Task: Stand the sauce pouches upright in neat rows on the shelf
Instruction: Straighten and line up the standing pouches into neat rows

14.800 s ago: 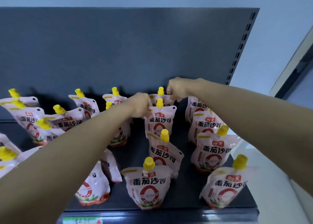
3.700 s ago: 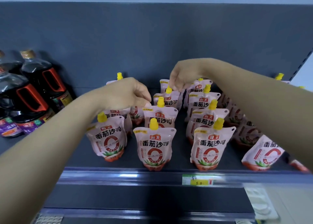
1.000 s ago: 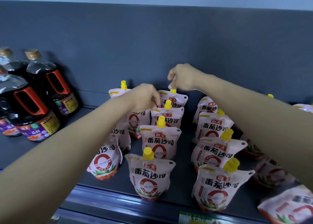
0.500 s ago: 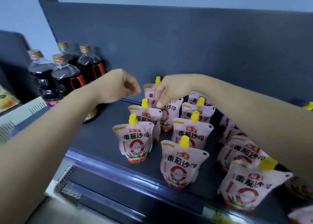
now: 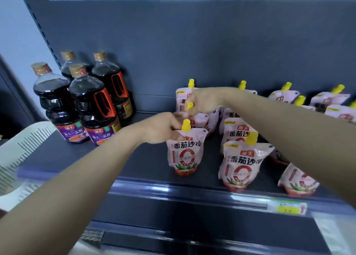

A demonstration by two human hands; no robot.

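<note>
At the left end of the shelf [image 5: 142, 164], the left hand [image 5: 160, 128] pinches the upright front pouch [image 5: 185, 154] by its top corner, just right of it, while the right hand [image 5: 205, 101], farther back, apparently pinches the next pouch [image 5: 201, 119] by its yellow cap [image 5: 189, 106].

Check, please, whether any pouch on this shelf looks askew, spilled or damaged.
The front-right pouch, half hidden under the right arm, looks tilted rather than upright. The back pouches further right lean too, their yellow caps slanting. No spill or damage shows.
</note>
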